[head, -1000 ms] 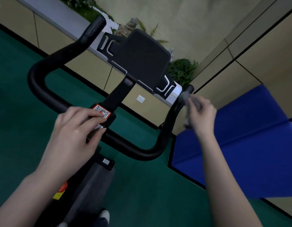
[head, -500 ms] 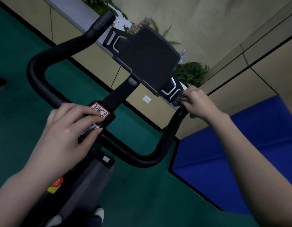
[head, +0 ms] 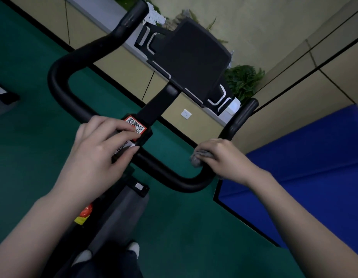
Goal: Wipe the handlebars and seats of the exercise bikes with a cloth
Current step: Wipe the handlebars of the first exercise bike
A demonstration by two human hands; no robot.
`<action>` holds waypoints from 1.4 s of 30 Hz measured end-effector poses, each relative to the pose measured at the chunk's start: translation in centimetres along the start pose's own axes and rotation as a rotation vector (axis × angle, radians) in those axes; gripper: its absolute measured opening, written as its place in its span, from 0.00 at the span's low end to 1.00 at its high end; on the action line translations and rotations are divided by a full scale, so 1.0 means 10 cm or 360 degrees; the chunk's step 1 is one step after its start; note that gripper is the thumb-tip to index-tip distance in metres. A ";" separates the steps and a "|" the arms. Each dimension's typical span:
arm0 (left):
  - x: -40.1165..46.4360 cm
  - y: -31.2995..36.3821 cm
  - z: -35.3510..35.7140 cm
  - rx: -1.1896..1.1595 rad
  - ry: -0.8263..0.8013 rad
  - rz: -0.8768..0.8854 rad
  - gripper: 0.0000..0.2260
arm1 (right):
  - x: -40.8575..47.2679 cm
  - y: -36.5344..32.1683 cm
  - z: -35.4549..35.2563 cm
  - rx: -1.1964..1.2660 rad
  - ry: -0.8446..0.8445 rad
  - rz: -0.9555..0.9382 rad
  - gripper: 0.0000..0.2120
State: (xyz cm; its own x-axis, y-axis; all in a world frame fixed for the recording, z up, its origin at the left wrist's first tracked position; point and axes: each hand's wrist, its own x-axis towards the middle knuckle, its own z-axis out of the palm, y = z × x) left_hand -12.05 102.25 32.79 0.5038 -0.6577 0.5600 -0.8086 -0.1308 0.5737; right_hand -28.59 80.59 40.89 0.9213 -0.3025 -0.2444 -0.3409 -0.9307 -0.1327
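A: Right hand (head: 224, 159)?
B: Wrapped round the right bend of the handlebar (head: 170, 177), grey cloth (head: 200, 157) pinched under the fingers against the bar. Only a wad of cloth shows, poking out on the hand's left side.

A: Left hand (head: 97, 149)?
B: On the bar's middle, beside the stem. Fingers curled over the top, thumb below, so it grips the bar. Fingertips touch the red QR sticker (head: 136, 126) (partly covered).

A: Bar ends?
B: Both free. The right tip sticks up above the right hand; the left one curves away toward the top.

A: Anything else?
B: Black console (head: 194, 57) on the stem, above the hands. Green floor (head: 174, 237) below, blue mat (head: 304, 167) at right, just under the right forearm in view. Plants (head: 243, 81) along the wall behind the console. Shoes (head: 134, 247) at the bottom edge. Seat out of view.
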 end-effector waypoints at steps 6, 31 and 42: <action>-0.01 0.00 -0.01 0.0002 -0.0012 0.0019 0.12 | -0.14 -0.49 0.31 0.0094 0.0112 0.0287 0.08; 0.00 -0.03 0.00 0.0091 -0.0059 0.0027 0.13 | 0.16 0.47 0.00 0.1649 0.2431 0.1512 0.11; -0.01 -0.04 0.03 0.0121 -0.0041 0.0013 0.14 | 0.44 0.72 0.23 0.1821 0.1786 0.0992 0.23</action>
State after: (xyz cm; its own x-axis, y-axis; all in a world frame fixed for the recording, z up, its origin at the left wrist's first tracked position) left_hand -11.90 102.11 32.32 0.4900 -0.6776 0.5484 -0.8338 -0.1808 0.5216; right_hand -27.47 73.00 36.67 0.1086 -0.9824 0.1522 -0.1611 -0.1684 -0.9725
